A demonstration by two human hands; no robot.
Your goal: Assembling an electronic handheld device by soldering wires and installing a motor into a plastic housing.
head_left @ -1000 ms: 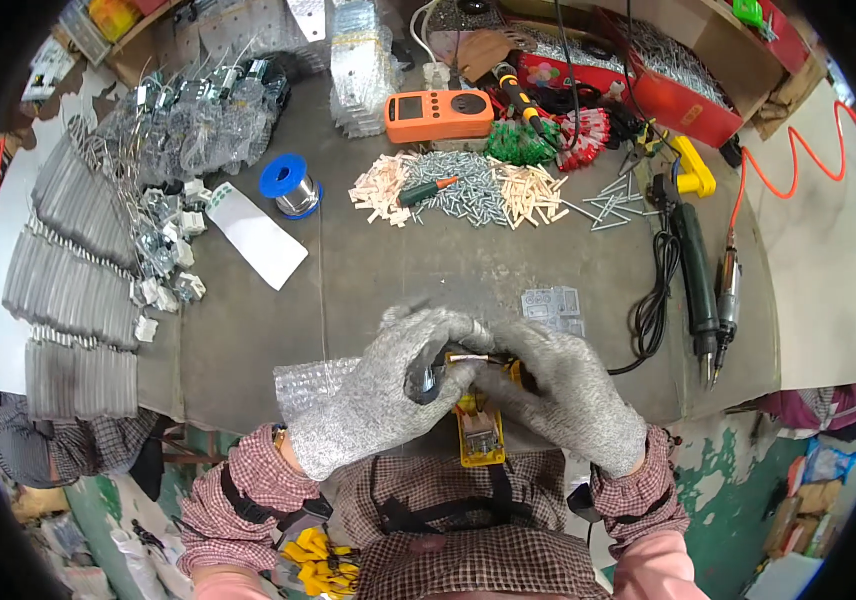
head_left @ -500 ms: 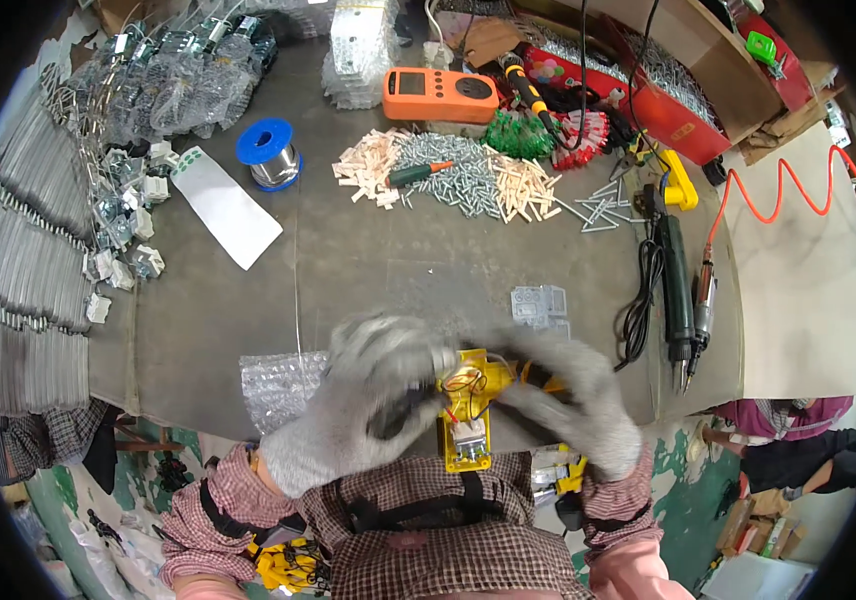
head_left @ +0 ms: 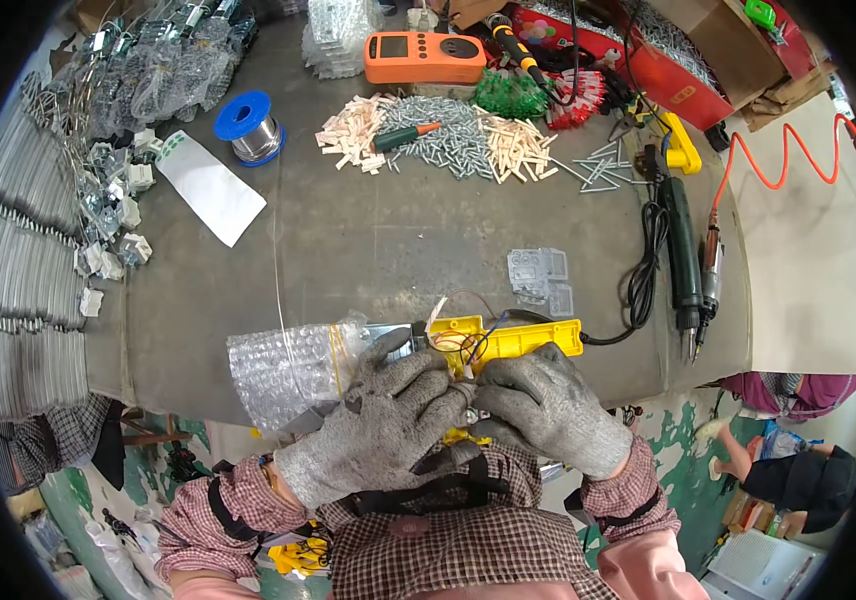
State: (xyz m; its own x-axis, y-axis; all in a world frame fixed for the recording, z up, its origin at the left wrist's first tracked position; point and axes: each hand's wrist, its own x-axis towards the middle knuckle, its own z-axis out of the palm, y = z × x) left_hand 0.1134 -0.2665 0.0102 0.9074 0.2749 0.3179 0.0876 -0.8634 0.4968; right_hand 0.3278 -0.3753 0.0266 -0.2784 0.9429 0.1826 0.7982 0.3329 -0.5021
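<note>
A yellow plastic housing (head_left: 533, 341), open and with thin wires (head_left: 468, 345) inside, lies at the near edge of the table. One arm of it points right, with a black cable leaving its end; its lower part is mostly hidden under my hands. My left hand (head_left: 393, 415), in a grey work glove, is closed at the housing's left side. My right hand (head_left: 543, 405), gloved alike, closes over it from the right. Both hands' fingertips meet around small parts below the wires, too covered to make out. Bubble wrap (head_left: 288, 370) lies by my left hand.
Clear plastic pieces (head_left: 538, 275) lie ahead of the housing. Farther back are screws (head_left: 443, 130), wooden pegs (head_left: 513, 145), an orange meter (head_left: 423, 58) and a solder spool (head_left: 251, 130). Electric screwdrivers (head_left: 683, 260) lie right; stacked metal strips (head_left: 28, 260) line the left.
My hands have come together over the housing's lower part, which showed before. The housing's right arm now shows clearly. The view has shifted slightly.
</note>
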